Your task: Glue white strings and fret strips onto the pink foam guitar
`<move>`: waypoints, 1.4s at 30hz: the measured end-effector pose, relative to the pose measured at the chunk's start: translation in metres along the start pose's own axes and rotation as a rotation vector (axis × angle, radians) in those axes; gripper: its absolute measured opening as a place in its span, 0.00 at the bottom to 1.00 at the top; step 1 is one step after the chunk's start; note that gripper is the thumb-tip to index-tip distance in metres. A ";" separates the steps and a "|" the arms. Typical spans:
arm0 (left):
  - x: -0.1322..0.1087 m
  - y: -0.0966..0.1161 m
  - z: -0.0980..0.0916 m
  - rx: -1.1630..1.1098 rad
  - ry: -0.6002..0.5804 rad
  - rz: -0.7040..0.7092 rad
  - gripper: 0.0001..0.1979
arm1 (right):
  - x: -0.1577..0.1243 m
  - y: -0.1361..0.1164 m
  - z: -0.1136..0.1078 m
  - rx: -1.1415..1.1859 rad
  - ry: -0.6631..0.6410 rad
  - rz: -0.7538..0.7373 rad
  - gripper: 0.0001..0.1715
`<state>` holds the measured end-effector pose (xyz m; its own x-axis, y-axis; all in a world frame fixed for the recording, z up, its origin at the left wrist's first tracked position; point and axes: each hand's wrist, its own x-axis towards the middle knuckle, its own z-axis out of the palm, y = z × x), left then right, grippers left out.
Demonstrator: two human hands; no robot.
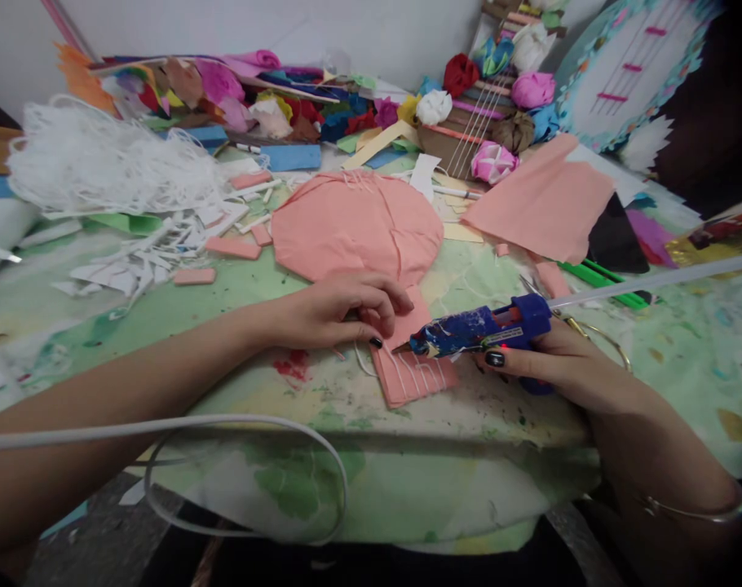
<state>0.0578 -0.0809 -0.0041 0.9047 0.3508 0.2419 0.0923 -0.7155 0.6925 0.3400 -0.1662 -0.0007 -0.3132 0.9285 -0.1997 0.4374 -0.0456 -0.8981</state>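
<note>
Cord point(224, 421), white, nearest of all. Hangs in a slack loop off the front edge of the tabletop point(236, 293), well below the pink strip point(411, 383); loose enough, by the look, not to drag on anything.

Pink strip next, flat on the tabletop near that edge, crossed by thin white lines, thread or glue impossible to tell.

Left hand point(340, 310) just left of the strip, palm down, fingers point(383, 306) curled, tips pressed on its far end. Seemingly pins it flat against sliding under the nozzle; whether nipping a thread there too, cannot tell.

Right hand point(548, 363) just right of the strip, fingers point(496, 357) closed round the glue gun point(481, 326). Holds it almost level and pointing left, probably to bring the nozzle low over the strip, close to the left fingertips; touching the strip or not, cannot tell. Clear glue stick point(652, 281) at the gun's back, jutting away from the strip to the right.

Beyond the strip, meeting or overlapping its far end: round pink sheet point(355, 224). Farther right of the strip, another pink sheet point(542, 200). Far left of it, pink offcuts point(233, 247) and a heap of white shreds point(102, 159), apparently pushed out of the way. Farthest behind the strip, paper flowers point(493, 159) piled near the wall.
</note>
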 end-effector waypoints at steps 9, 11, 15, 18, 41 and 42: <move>0.001 0.006 0.001 0.020 -0.042 -0.024 0.05 | 0.001 -0.001 -0.001 -0.049 -0.043 -0.043 0.16; 0.001 0.007 0.001 0.017 -0.037 -0.027 0.05 | 0.001 -0.003 -0.001 -0.050 -0.045 -0.058 0.15; 0.001 0.006 0.002 0.017 -0.026 -0.021 0.04 | 0.000 -0.004 -0.001 -0.038 -0.045 -0.066 0.14; 0.001 0.004 0.002 0.023 -0.027 -0.008 0.04 | 0.000 -0.003 -0.001 -0.038 -0.047 -0.050 0.14; 0.001 0.004 0.002 0.044 -0.057 -0.015 0.05 | 0.001 -0.007 -0.001 -0.117 -0.055 -0.115 0.15; 0.001 0.004 0.002 0.040 -0.054 -0.015 0.05 | 0.002 -0.007 -0.001 -0.119 -0.053 -0.123 0.15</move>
<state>0.0600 -0.0847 -0.0030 0.9241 0.3294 0.1938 0.1217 -0.7344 0.6677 0.3368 -0.1642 0.0055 -0.4133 0.9033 -0.1149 0.4889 0.1137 -0.8649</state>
